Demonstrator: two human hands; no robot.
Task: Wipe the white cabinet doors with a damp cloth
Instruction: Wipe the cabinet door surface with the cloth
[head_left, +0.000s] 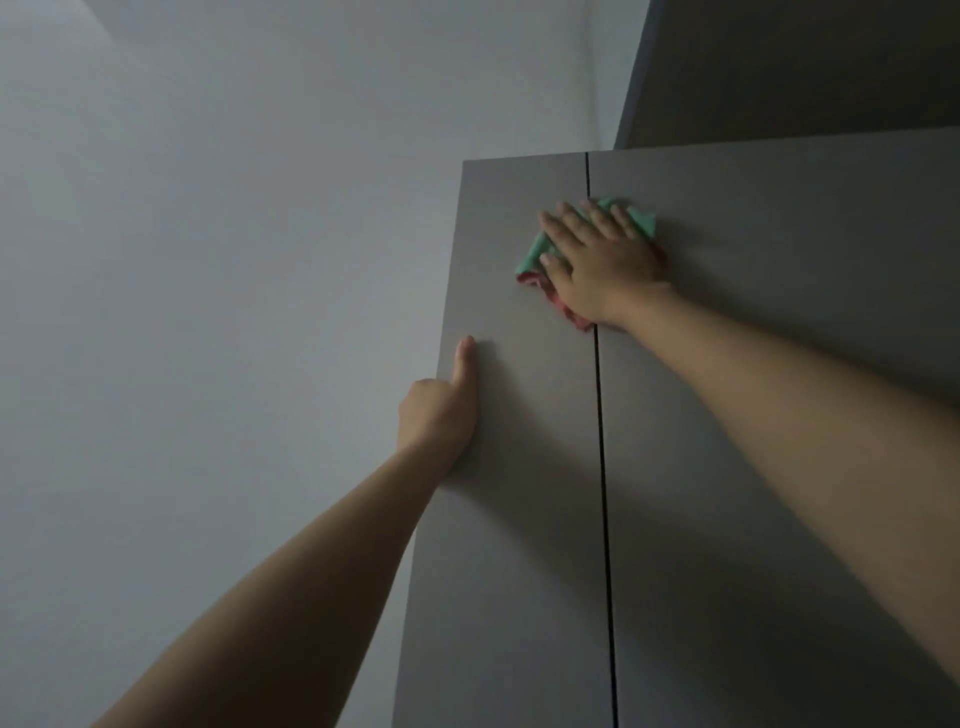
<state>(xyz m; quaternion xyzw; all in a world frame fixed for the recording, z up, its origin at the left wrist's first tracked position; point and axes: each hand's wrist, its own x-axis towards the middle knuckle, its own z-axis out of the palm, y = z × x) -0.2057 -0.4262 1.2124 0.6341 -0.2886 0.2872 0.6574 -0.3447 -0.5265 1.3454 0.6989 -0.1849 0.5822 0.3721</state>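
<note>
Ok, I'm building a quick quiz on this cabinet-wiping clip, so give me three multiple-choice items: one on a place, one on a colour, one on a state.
1. Where does the cloth lie?
A. across the seam between the two doors, near their top
B. at the bottom of the left door
C. on the wall

2. What colours show on the cloth?
A. blue and white
B. green with a pink-red edge
C. plain yellow

3. How is the right hand set?
A. curled in a fist, away from the doors
B. pinching a handle
C. flat, fingers spread, pressing the cloth

Answers:
1 A: the cloth straddles the dark gap.
2 B: green shows above the fingers, pink-red below the palm.
3 C: straight fingers lie over the cloth, while the left hand grips the left door at its edge.
</note>
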